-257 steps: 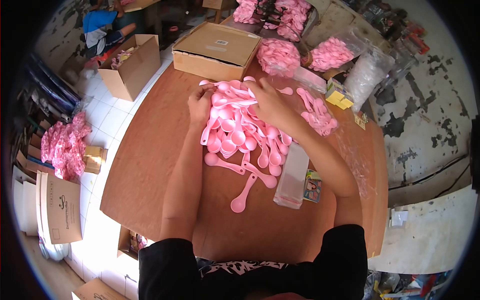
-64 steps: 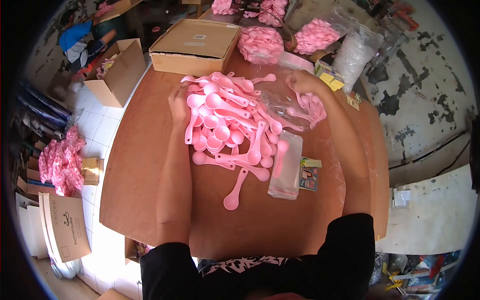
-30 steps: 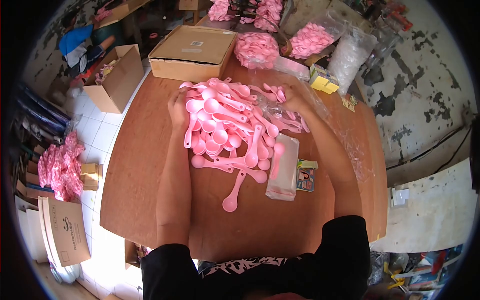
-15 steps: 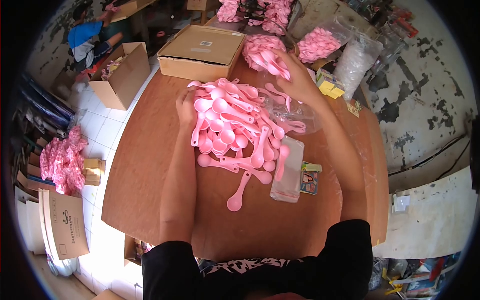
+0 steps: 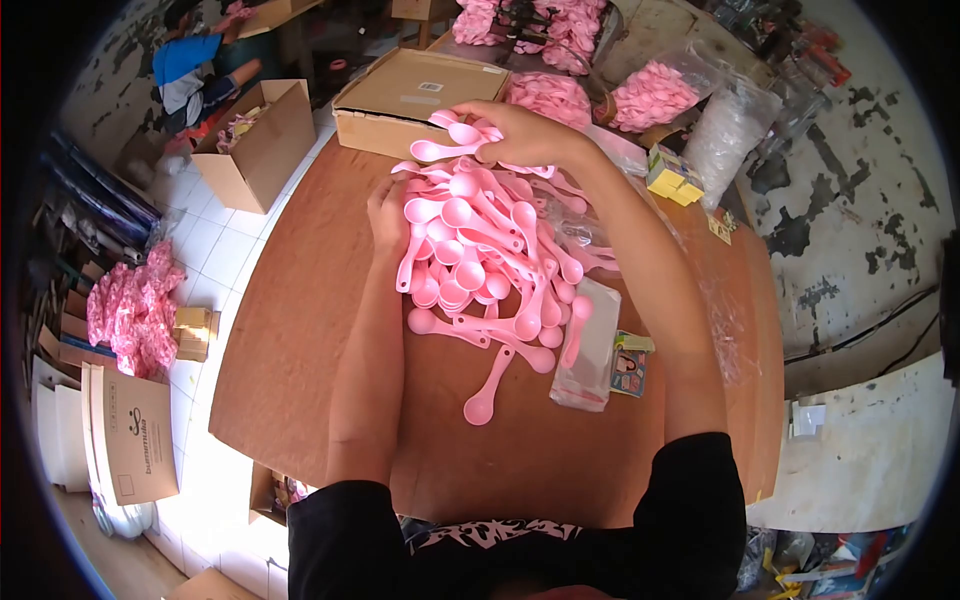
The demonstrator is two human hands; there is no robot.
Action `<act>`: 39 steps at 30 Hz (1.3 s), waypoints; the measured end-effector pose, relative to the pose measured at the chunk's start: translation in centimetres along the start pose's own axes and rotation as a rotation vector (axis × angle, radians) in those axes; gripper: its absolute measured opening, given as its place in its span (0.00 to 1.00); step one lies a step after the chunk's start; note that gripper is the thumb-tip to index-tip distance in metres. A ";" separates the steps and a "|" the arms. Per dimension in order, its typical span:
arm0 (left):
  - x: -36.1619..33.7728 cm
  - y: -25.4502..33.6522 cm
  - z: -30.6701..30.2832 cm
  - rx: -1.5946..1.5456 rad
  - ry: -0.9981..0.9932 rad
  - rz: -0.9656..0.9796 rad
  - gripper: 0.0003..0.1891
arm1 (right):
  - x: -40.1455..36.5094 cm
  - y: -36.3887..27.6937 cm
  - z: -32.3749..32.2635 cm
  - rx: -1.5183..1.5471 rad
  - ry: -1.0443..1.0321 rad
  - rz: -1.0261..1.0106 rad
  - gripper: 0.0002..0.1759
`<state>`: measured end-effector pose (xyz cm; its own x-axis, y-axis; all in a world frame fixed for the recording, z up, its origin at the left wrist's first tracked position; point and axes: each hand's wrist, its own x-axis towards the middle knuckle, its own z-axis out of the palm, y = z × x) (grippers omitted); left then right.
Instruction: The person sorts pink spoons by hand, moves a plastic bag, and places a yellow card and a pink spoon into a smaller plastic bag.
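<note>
Pink spoons [image 5: 457, 213] are lying heaped at six o'clock from the right hand [image 5: 518, 133], which is clutching several, one pointing nine-to-three; the left hand [image 5: 388, 212], nearer, is touching ten o'clock, grip unclear.

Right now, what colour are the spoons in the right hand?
Pink; the spoons in the right hand show best in the head view.
</note>
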<state>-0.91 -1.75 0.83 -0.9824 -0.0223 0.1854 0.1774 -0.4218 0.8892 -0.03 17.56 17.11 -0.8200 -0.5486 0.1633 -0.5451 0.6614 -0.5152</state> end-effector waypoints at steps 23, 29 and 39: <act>0.7 -1.1 -0.4 0.071 -0.010 0.047 0.17 | -9.8 10.6 -4.3 -0.248 -0.096 0.392 0.16; 0.6 -1.0 -0.2 0.009 -0.014 0.023 0.16 | -14.6 10.1 -3.5 -0.416 -0.263 0.648 0.23; 0.7 -1.2 -0.3 0.064 -0.023 0.042 0.17 | -17.3 9.4 0.0 -0.349 -0.510 0.575 0.33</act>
<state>-1.84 -1.52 -0.26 -0.9725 -0.0176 0.2324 0.2229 -0.3620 0.9051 9.04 33.30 9.47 -0.8525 -0.1867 -0.4882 -0.1584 0.9824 -0.0991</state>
